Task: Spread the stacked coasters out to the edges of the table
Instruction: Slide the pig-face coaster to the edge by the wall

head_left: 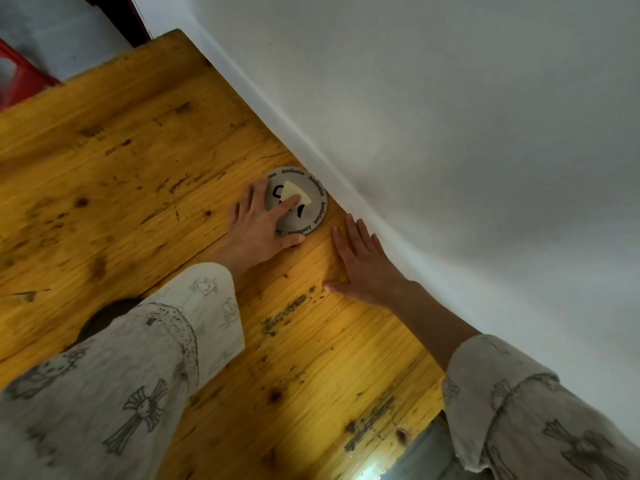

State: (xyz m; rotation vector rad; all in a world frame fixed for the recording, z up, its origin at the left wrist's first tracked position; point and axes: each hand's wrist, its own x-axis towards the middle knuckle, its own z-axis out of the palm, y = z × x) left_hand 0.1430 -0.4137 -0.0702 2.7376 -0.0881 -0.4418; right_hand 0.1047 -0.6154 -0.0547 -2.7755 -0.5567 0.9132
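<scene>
A round grey coaster with black lettering around its rim and a pale wedge shape in the middle lies on the wooden table, close to the edge along the white wall. My left hand rests on it, index finger pressing the middle, thumb at its near rim. I cannot tell whether more coasters lie beneath it. My right hand lies flat on the table just right of the coaster, fingers spread, holding nothing. A dark round shape, mostly hidden under my left sleeve, sits on the table nearer me.
The white wall runs along the table's right edge. A red object stands on the floor beyond the far left corner. The table's near edge shows at the bottom right.
</scene>
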